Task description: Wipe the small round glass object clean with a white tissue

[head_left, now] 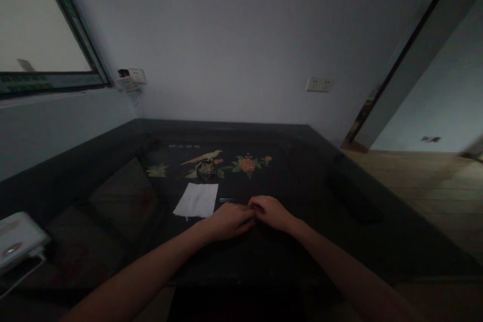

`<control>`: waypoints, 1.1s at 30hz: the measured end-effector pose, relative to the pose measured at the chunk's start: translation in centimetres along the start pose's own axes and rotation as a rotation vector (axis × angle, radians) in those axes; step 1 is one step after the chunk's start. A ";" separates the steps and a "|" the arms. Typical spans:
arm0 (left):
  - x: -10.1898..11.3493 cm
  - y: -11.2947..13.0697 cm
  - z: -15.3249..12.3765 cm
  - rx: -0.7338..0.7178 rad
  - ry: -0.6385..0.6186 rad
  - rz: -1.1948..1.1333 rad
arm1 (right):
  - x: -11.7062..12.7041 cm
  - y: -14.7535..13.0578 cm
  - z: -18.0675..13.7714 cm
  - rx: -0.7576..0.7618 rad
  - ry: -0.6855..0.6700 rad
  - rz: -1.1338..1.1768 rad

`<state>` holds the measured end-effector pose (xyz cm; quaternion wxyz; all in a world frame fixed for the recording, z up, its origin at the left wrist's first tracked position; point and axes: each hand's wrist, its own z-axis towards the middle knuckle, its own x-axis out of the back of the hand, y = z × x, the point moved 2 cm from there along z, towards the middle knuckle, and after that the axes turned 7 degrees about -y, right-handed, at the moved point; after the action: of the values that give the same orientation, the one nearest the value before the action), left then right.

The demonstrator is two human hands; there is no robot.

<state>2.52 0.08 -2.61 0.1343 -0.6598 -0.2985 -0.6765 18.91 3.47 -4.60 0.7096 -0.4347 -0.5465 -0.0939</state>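
My left hand (231,221) and my right hand (274,212) rest on the dark glossy table (302,256), meeting at the fingertips. The fingers of both are curled in, and no object shows in either. Just beyond my left hand lies a white sheet, paper or tissue (196,199), flat and slightly creased. Behind the sheet sits a small dark, shiny roundish object (207,170) whose kind I cannot make out. It stands on the tabletop's printed picture of a bird and flowers (247,164).
A white box-shaped device (20,239) with a cable is at the left edge. A dark flat shape (354,198) lies on the table's right side. The wall behind carries sockets (319,84); a window (45,20) is at left, wooden floor (422,176) at right.
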 end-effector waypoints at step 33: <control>5.5 -12.2 -4.2 0.519 0.256 -0.210 | 1.0 -1.1 4.6 0.010 0.119 0.204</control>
<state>-8.44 8.41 0.21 0.2641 -0.4783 -0.5087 -0.6654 15.40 6.45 -3.07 0.7487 -0.4782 -0.4570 -0.0442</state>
